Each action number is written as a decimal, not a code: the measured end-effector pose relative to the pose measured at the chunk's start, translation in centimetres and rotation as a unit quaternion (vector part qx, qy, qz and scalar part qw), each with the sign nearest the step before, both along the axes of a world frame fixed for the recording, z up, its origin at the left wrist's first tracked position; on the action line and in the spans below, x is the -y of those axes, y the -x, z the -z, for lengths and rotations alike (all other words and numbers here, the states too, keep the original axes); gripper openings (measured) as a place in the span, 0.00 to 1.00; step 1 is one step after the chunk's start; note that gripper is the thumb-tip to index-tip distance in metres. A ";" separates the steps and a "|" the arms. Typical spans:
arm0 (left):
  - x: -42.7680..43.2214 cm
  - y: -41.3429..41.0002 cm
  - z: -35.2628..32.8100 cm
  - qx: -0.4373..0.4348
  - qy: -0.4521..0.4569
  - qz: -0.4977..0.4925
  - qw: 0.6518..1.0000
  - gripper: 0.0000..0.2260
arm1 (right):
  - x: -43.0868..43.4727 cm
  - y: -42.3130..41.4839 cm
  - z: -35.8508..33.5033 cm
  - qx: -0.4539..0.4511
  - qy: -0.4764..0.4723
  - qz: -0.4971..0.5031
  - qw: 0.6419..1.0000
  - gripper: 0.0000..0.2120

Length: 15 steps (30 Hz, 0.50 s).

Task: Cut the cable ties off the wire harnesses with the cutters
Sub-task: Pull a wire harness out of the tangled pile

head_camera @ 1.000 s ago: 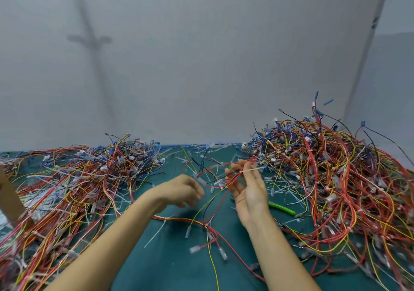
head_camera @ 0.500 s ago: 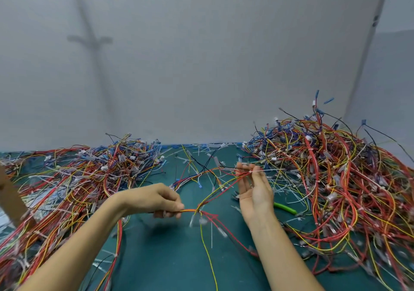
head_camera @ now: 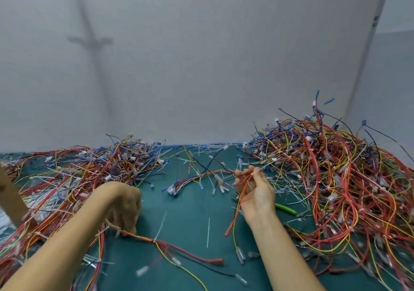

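Observation:
My right hand (head_camera: 255, 190) is raised over the green mat (head_camera: 192, 210), pinching a wire harness (head_camera: 201, 176) of red, yellow and black wires; its free ends hang below the palm. My left hand (head_camera: 124, 203) is low at the left, fingers curled round another bundle of red and yellow wires (head_camera: 170, 246) that trails across the mat to the right. The green-handled cutters (head_camera: 286, 209) lie on the mat just right of my right wrist, held by neither hand. Cut white cable ties (head_camera: 208, 232) lie loose on the mat.
A large tangled pile of harnesses (head_camera: 336, 178) fills the right side of the mat. A flatter pile (head_camera: 78, 174) covers the left. A brown cardboard edge (head_camera: 11, 199) shows at far left. A grey wall (head_camera: 201, 67) stands close behind.
My left hand has pulled a wire bundle down and to the left, away from the harness. My right hand stayed raised and kept its pinch on the harness.

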<state>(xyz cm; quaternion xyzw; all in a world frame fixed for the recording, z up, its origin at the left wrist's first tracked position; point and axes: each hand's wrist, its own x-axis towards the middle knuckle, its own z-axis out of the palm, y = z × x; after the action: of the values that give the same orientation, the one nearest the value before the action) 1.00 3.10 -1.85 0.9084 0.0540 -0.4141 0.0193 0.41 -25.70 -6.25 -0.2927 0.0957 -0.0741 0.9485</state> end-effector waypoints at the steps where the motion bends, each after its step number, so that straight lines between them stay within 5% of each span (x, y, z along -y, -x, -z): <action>1: -0.2 -0.2 -0.1 0.015 -0.008 -0.019 1.000 0.07 | -0.1 0.0 0.1 0.000 0.007 -0.003 1.000 0.09; 6: 0.9 -1.4 0.8 0.223 0.080 -0.144 0.961 0.11 | -0.5 0.3 0.2 0.001 0.029 -0.028 0.999 0.08; 9: 3.3 -2.6 2.5 0.394 0.153 -0.207 0.882 0.10 | -0.6 0.5 0.1 0.003 0.041 -0.035 0.999 0.08; 11: 5.8 -3.2 3.7 0.460 0.302 -0.338 0.764 0.08 | -0.7 0.5 0.0 0.004 0.057 -0.038 0.998 0.07; 15: 10.4 -4.3 4.0 0.504 0.491 -0.546 0.455 0.03 | -0.9 0.7 0.0 0.007 0.082 -0.048 0.995 0.07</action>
<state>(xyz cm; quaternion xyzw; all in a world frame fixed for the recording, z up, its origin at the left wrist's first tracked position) 5.26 -7.29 -5.84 0.5829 0.3075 0.2536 0.7081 -0.31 -24.85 -6.26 -0.3733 0.0685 -0.0385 0.9244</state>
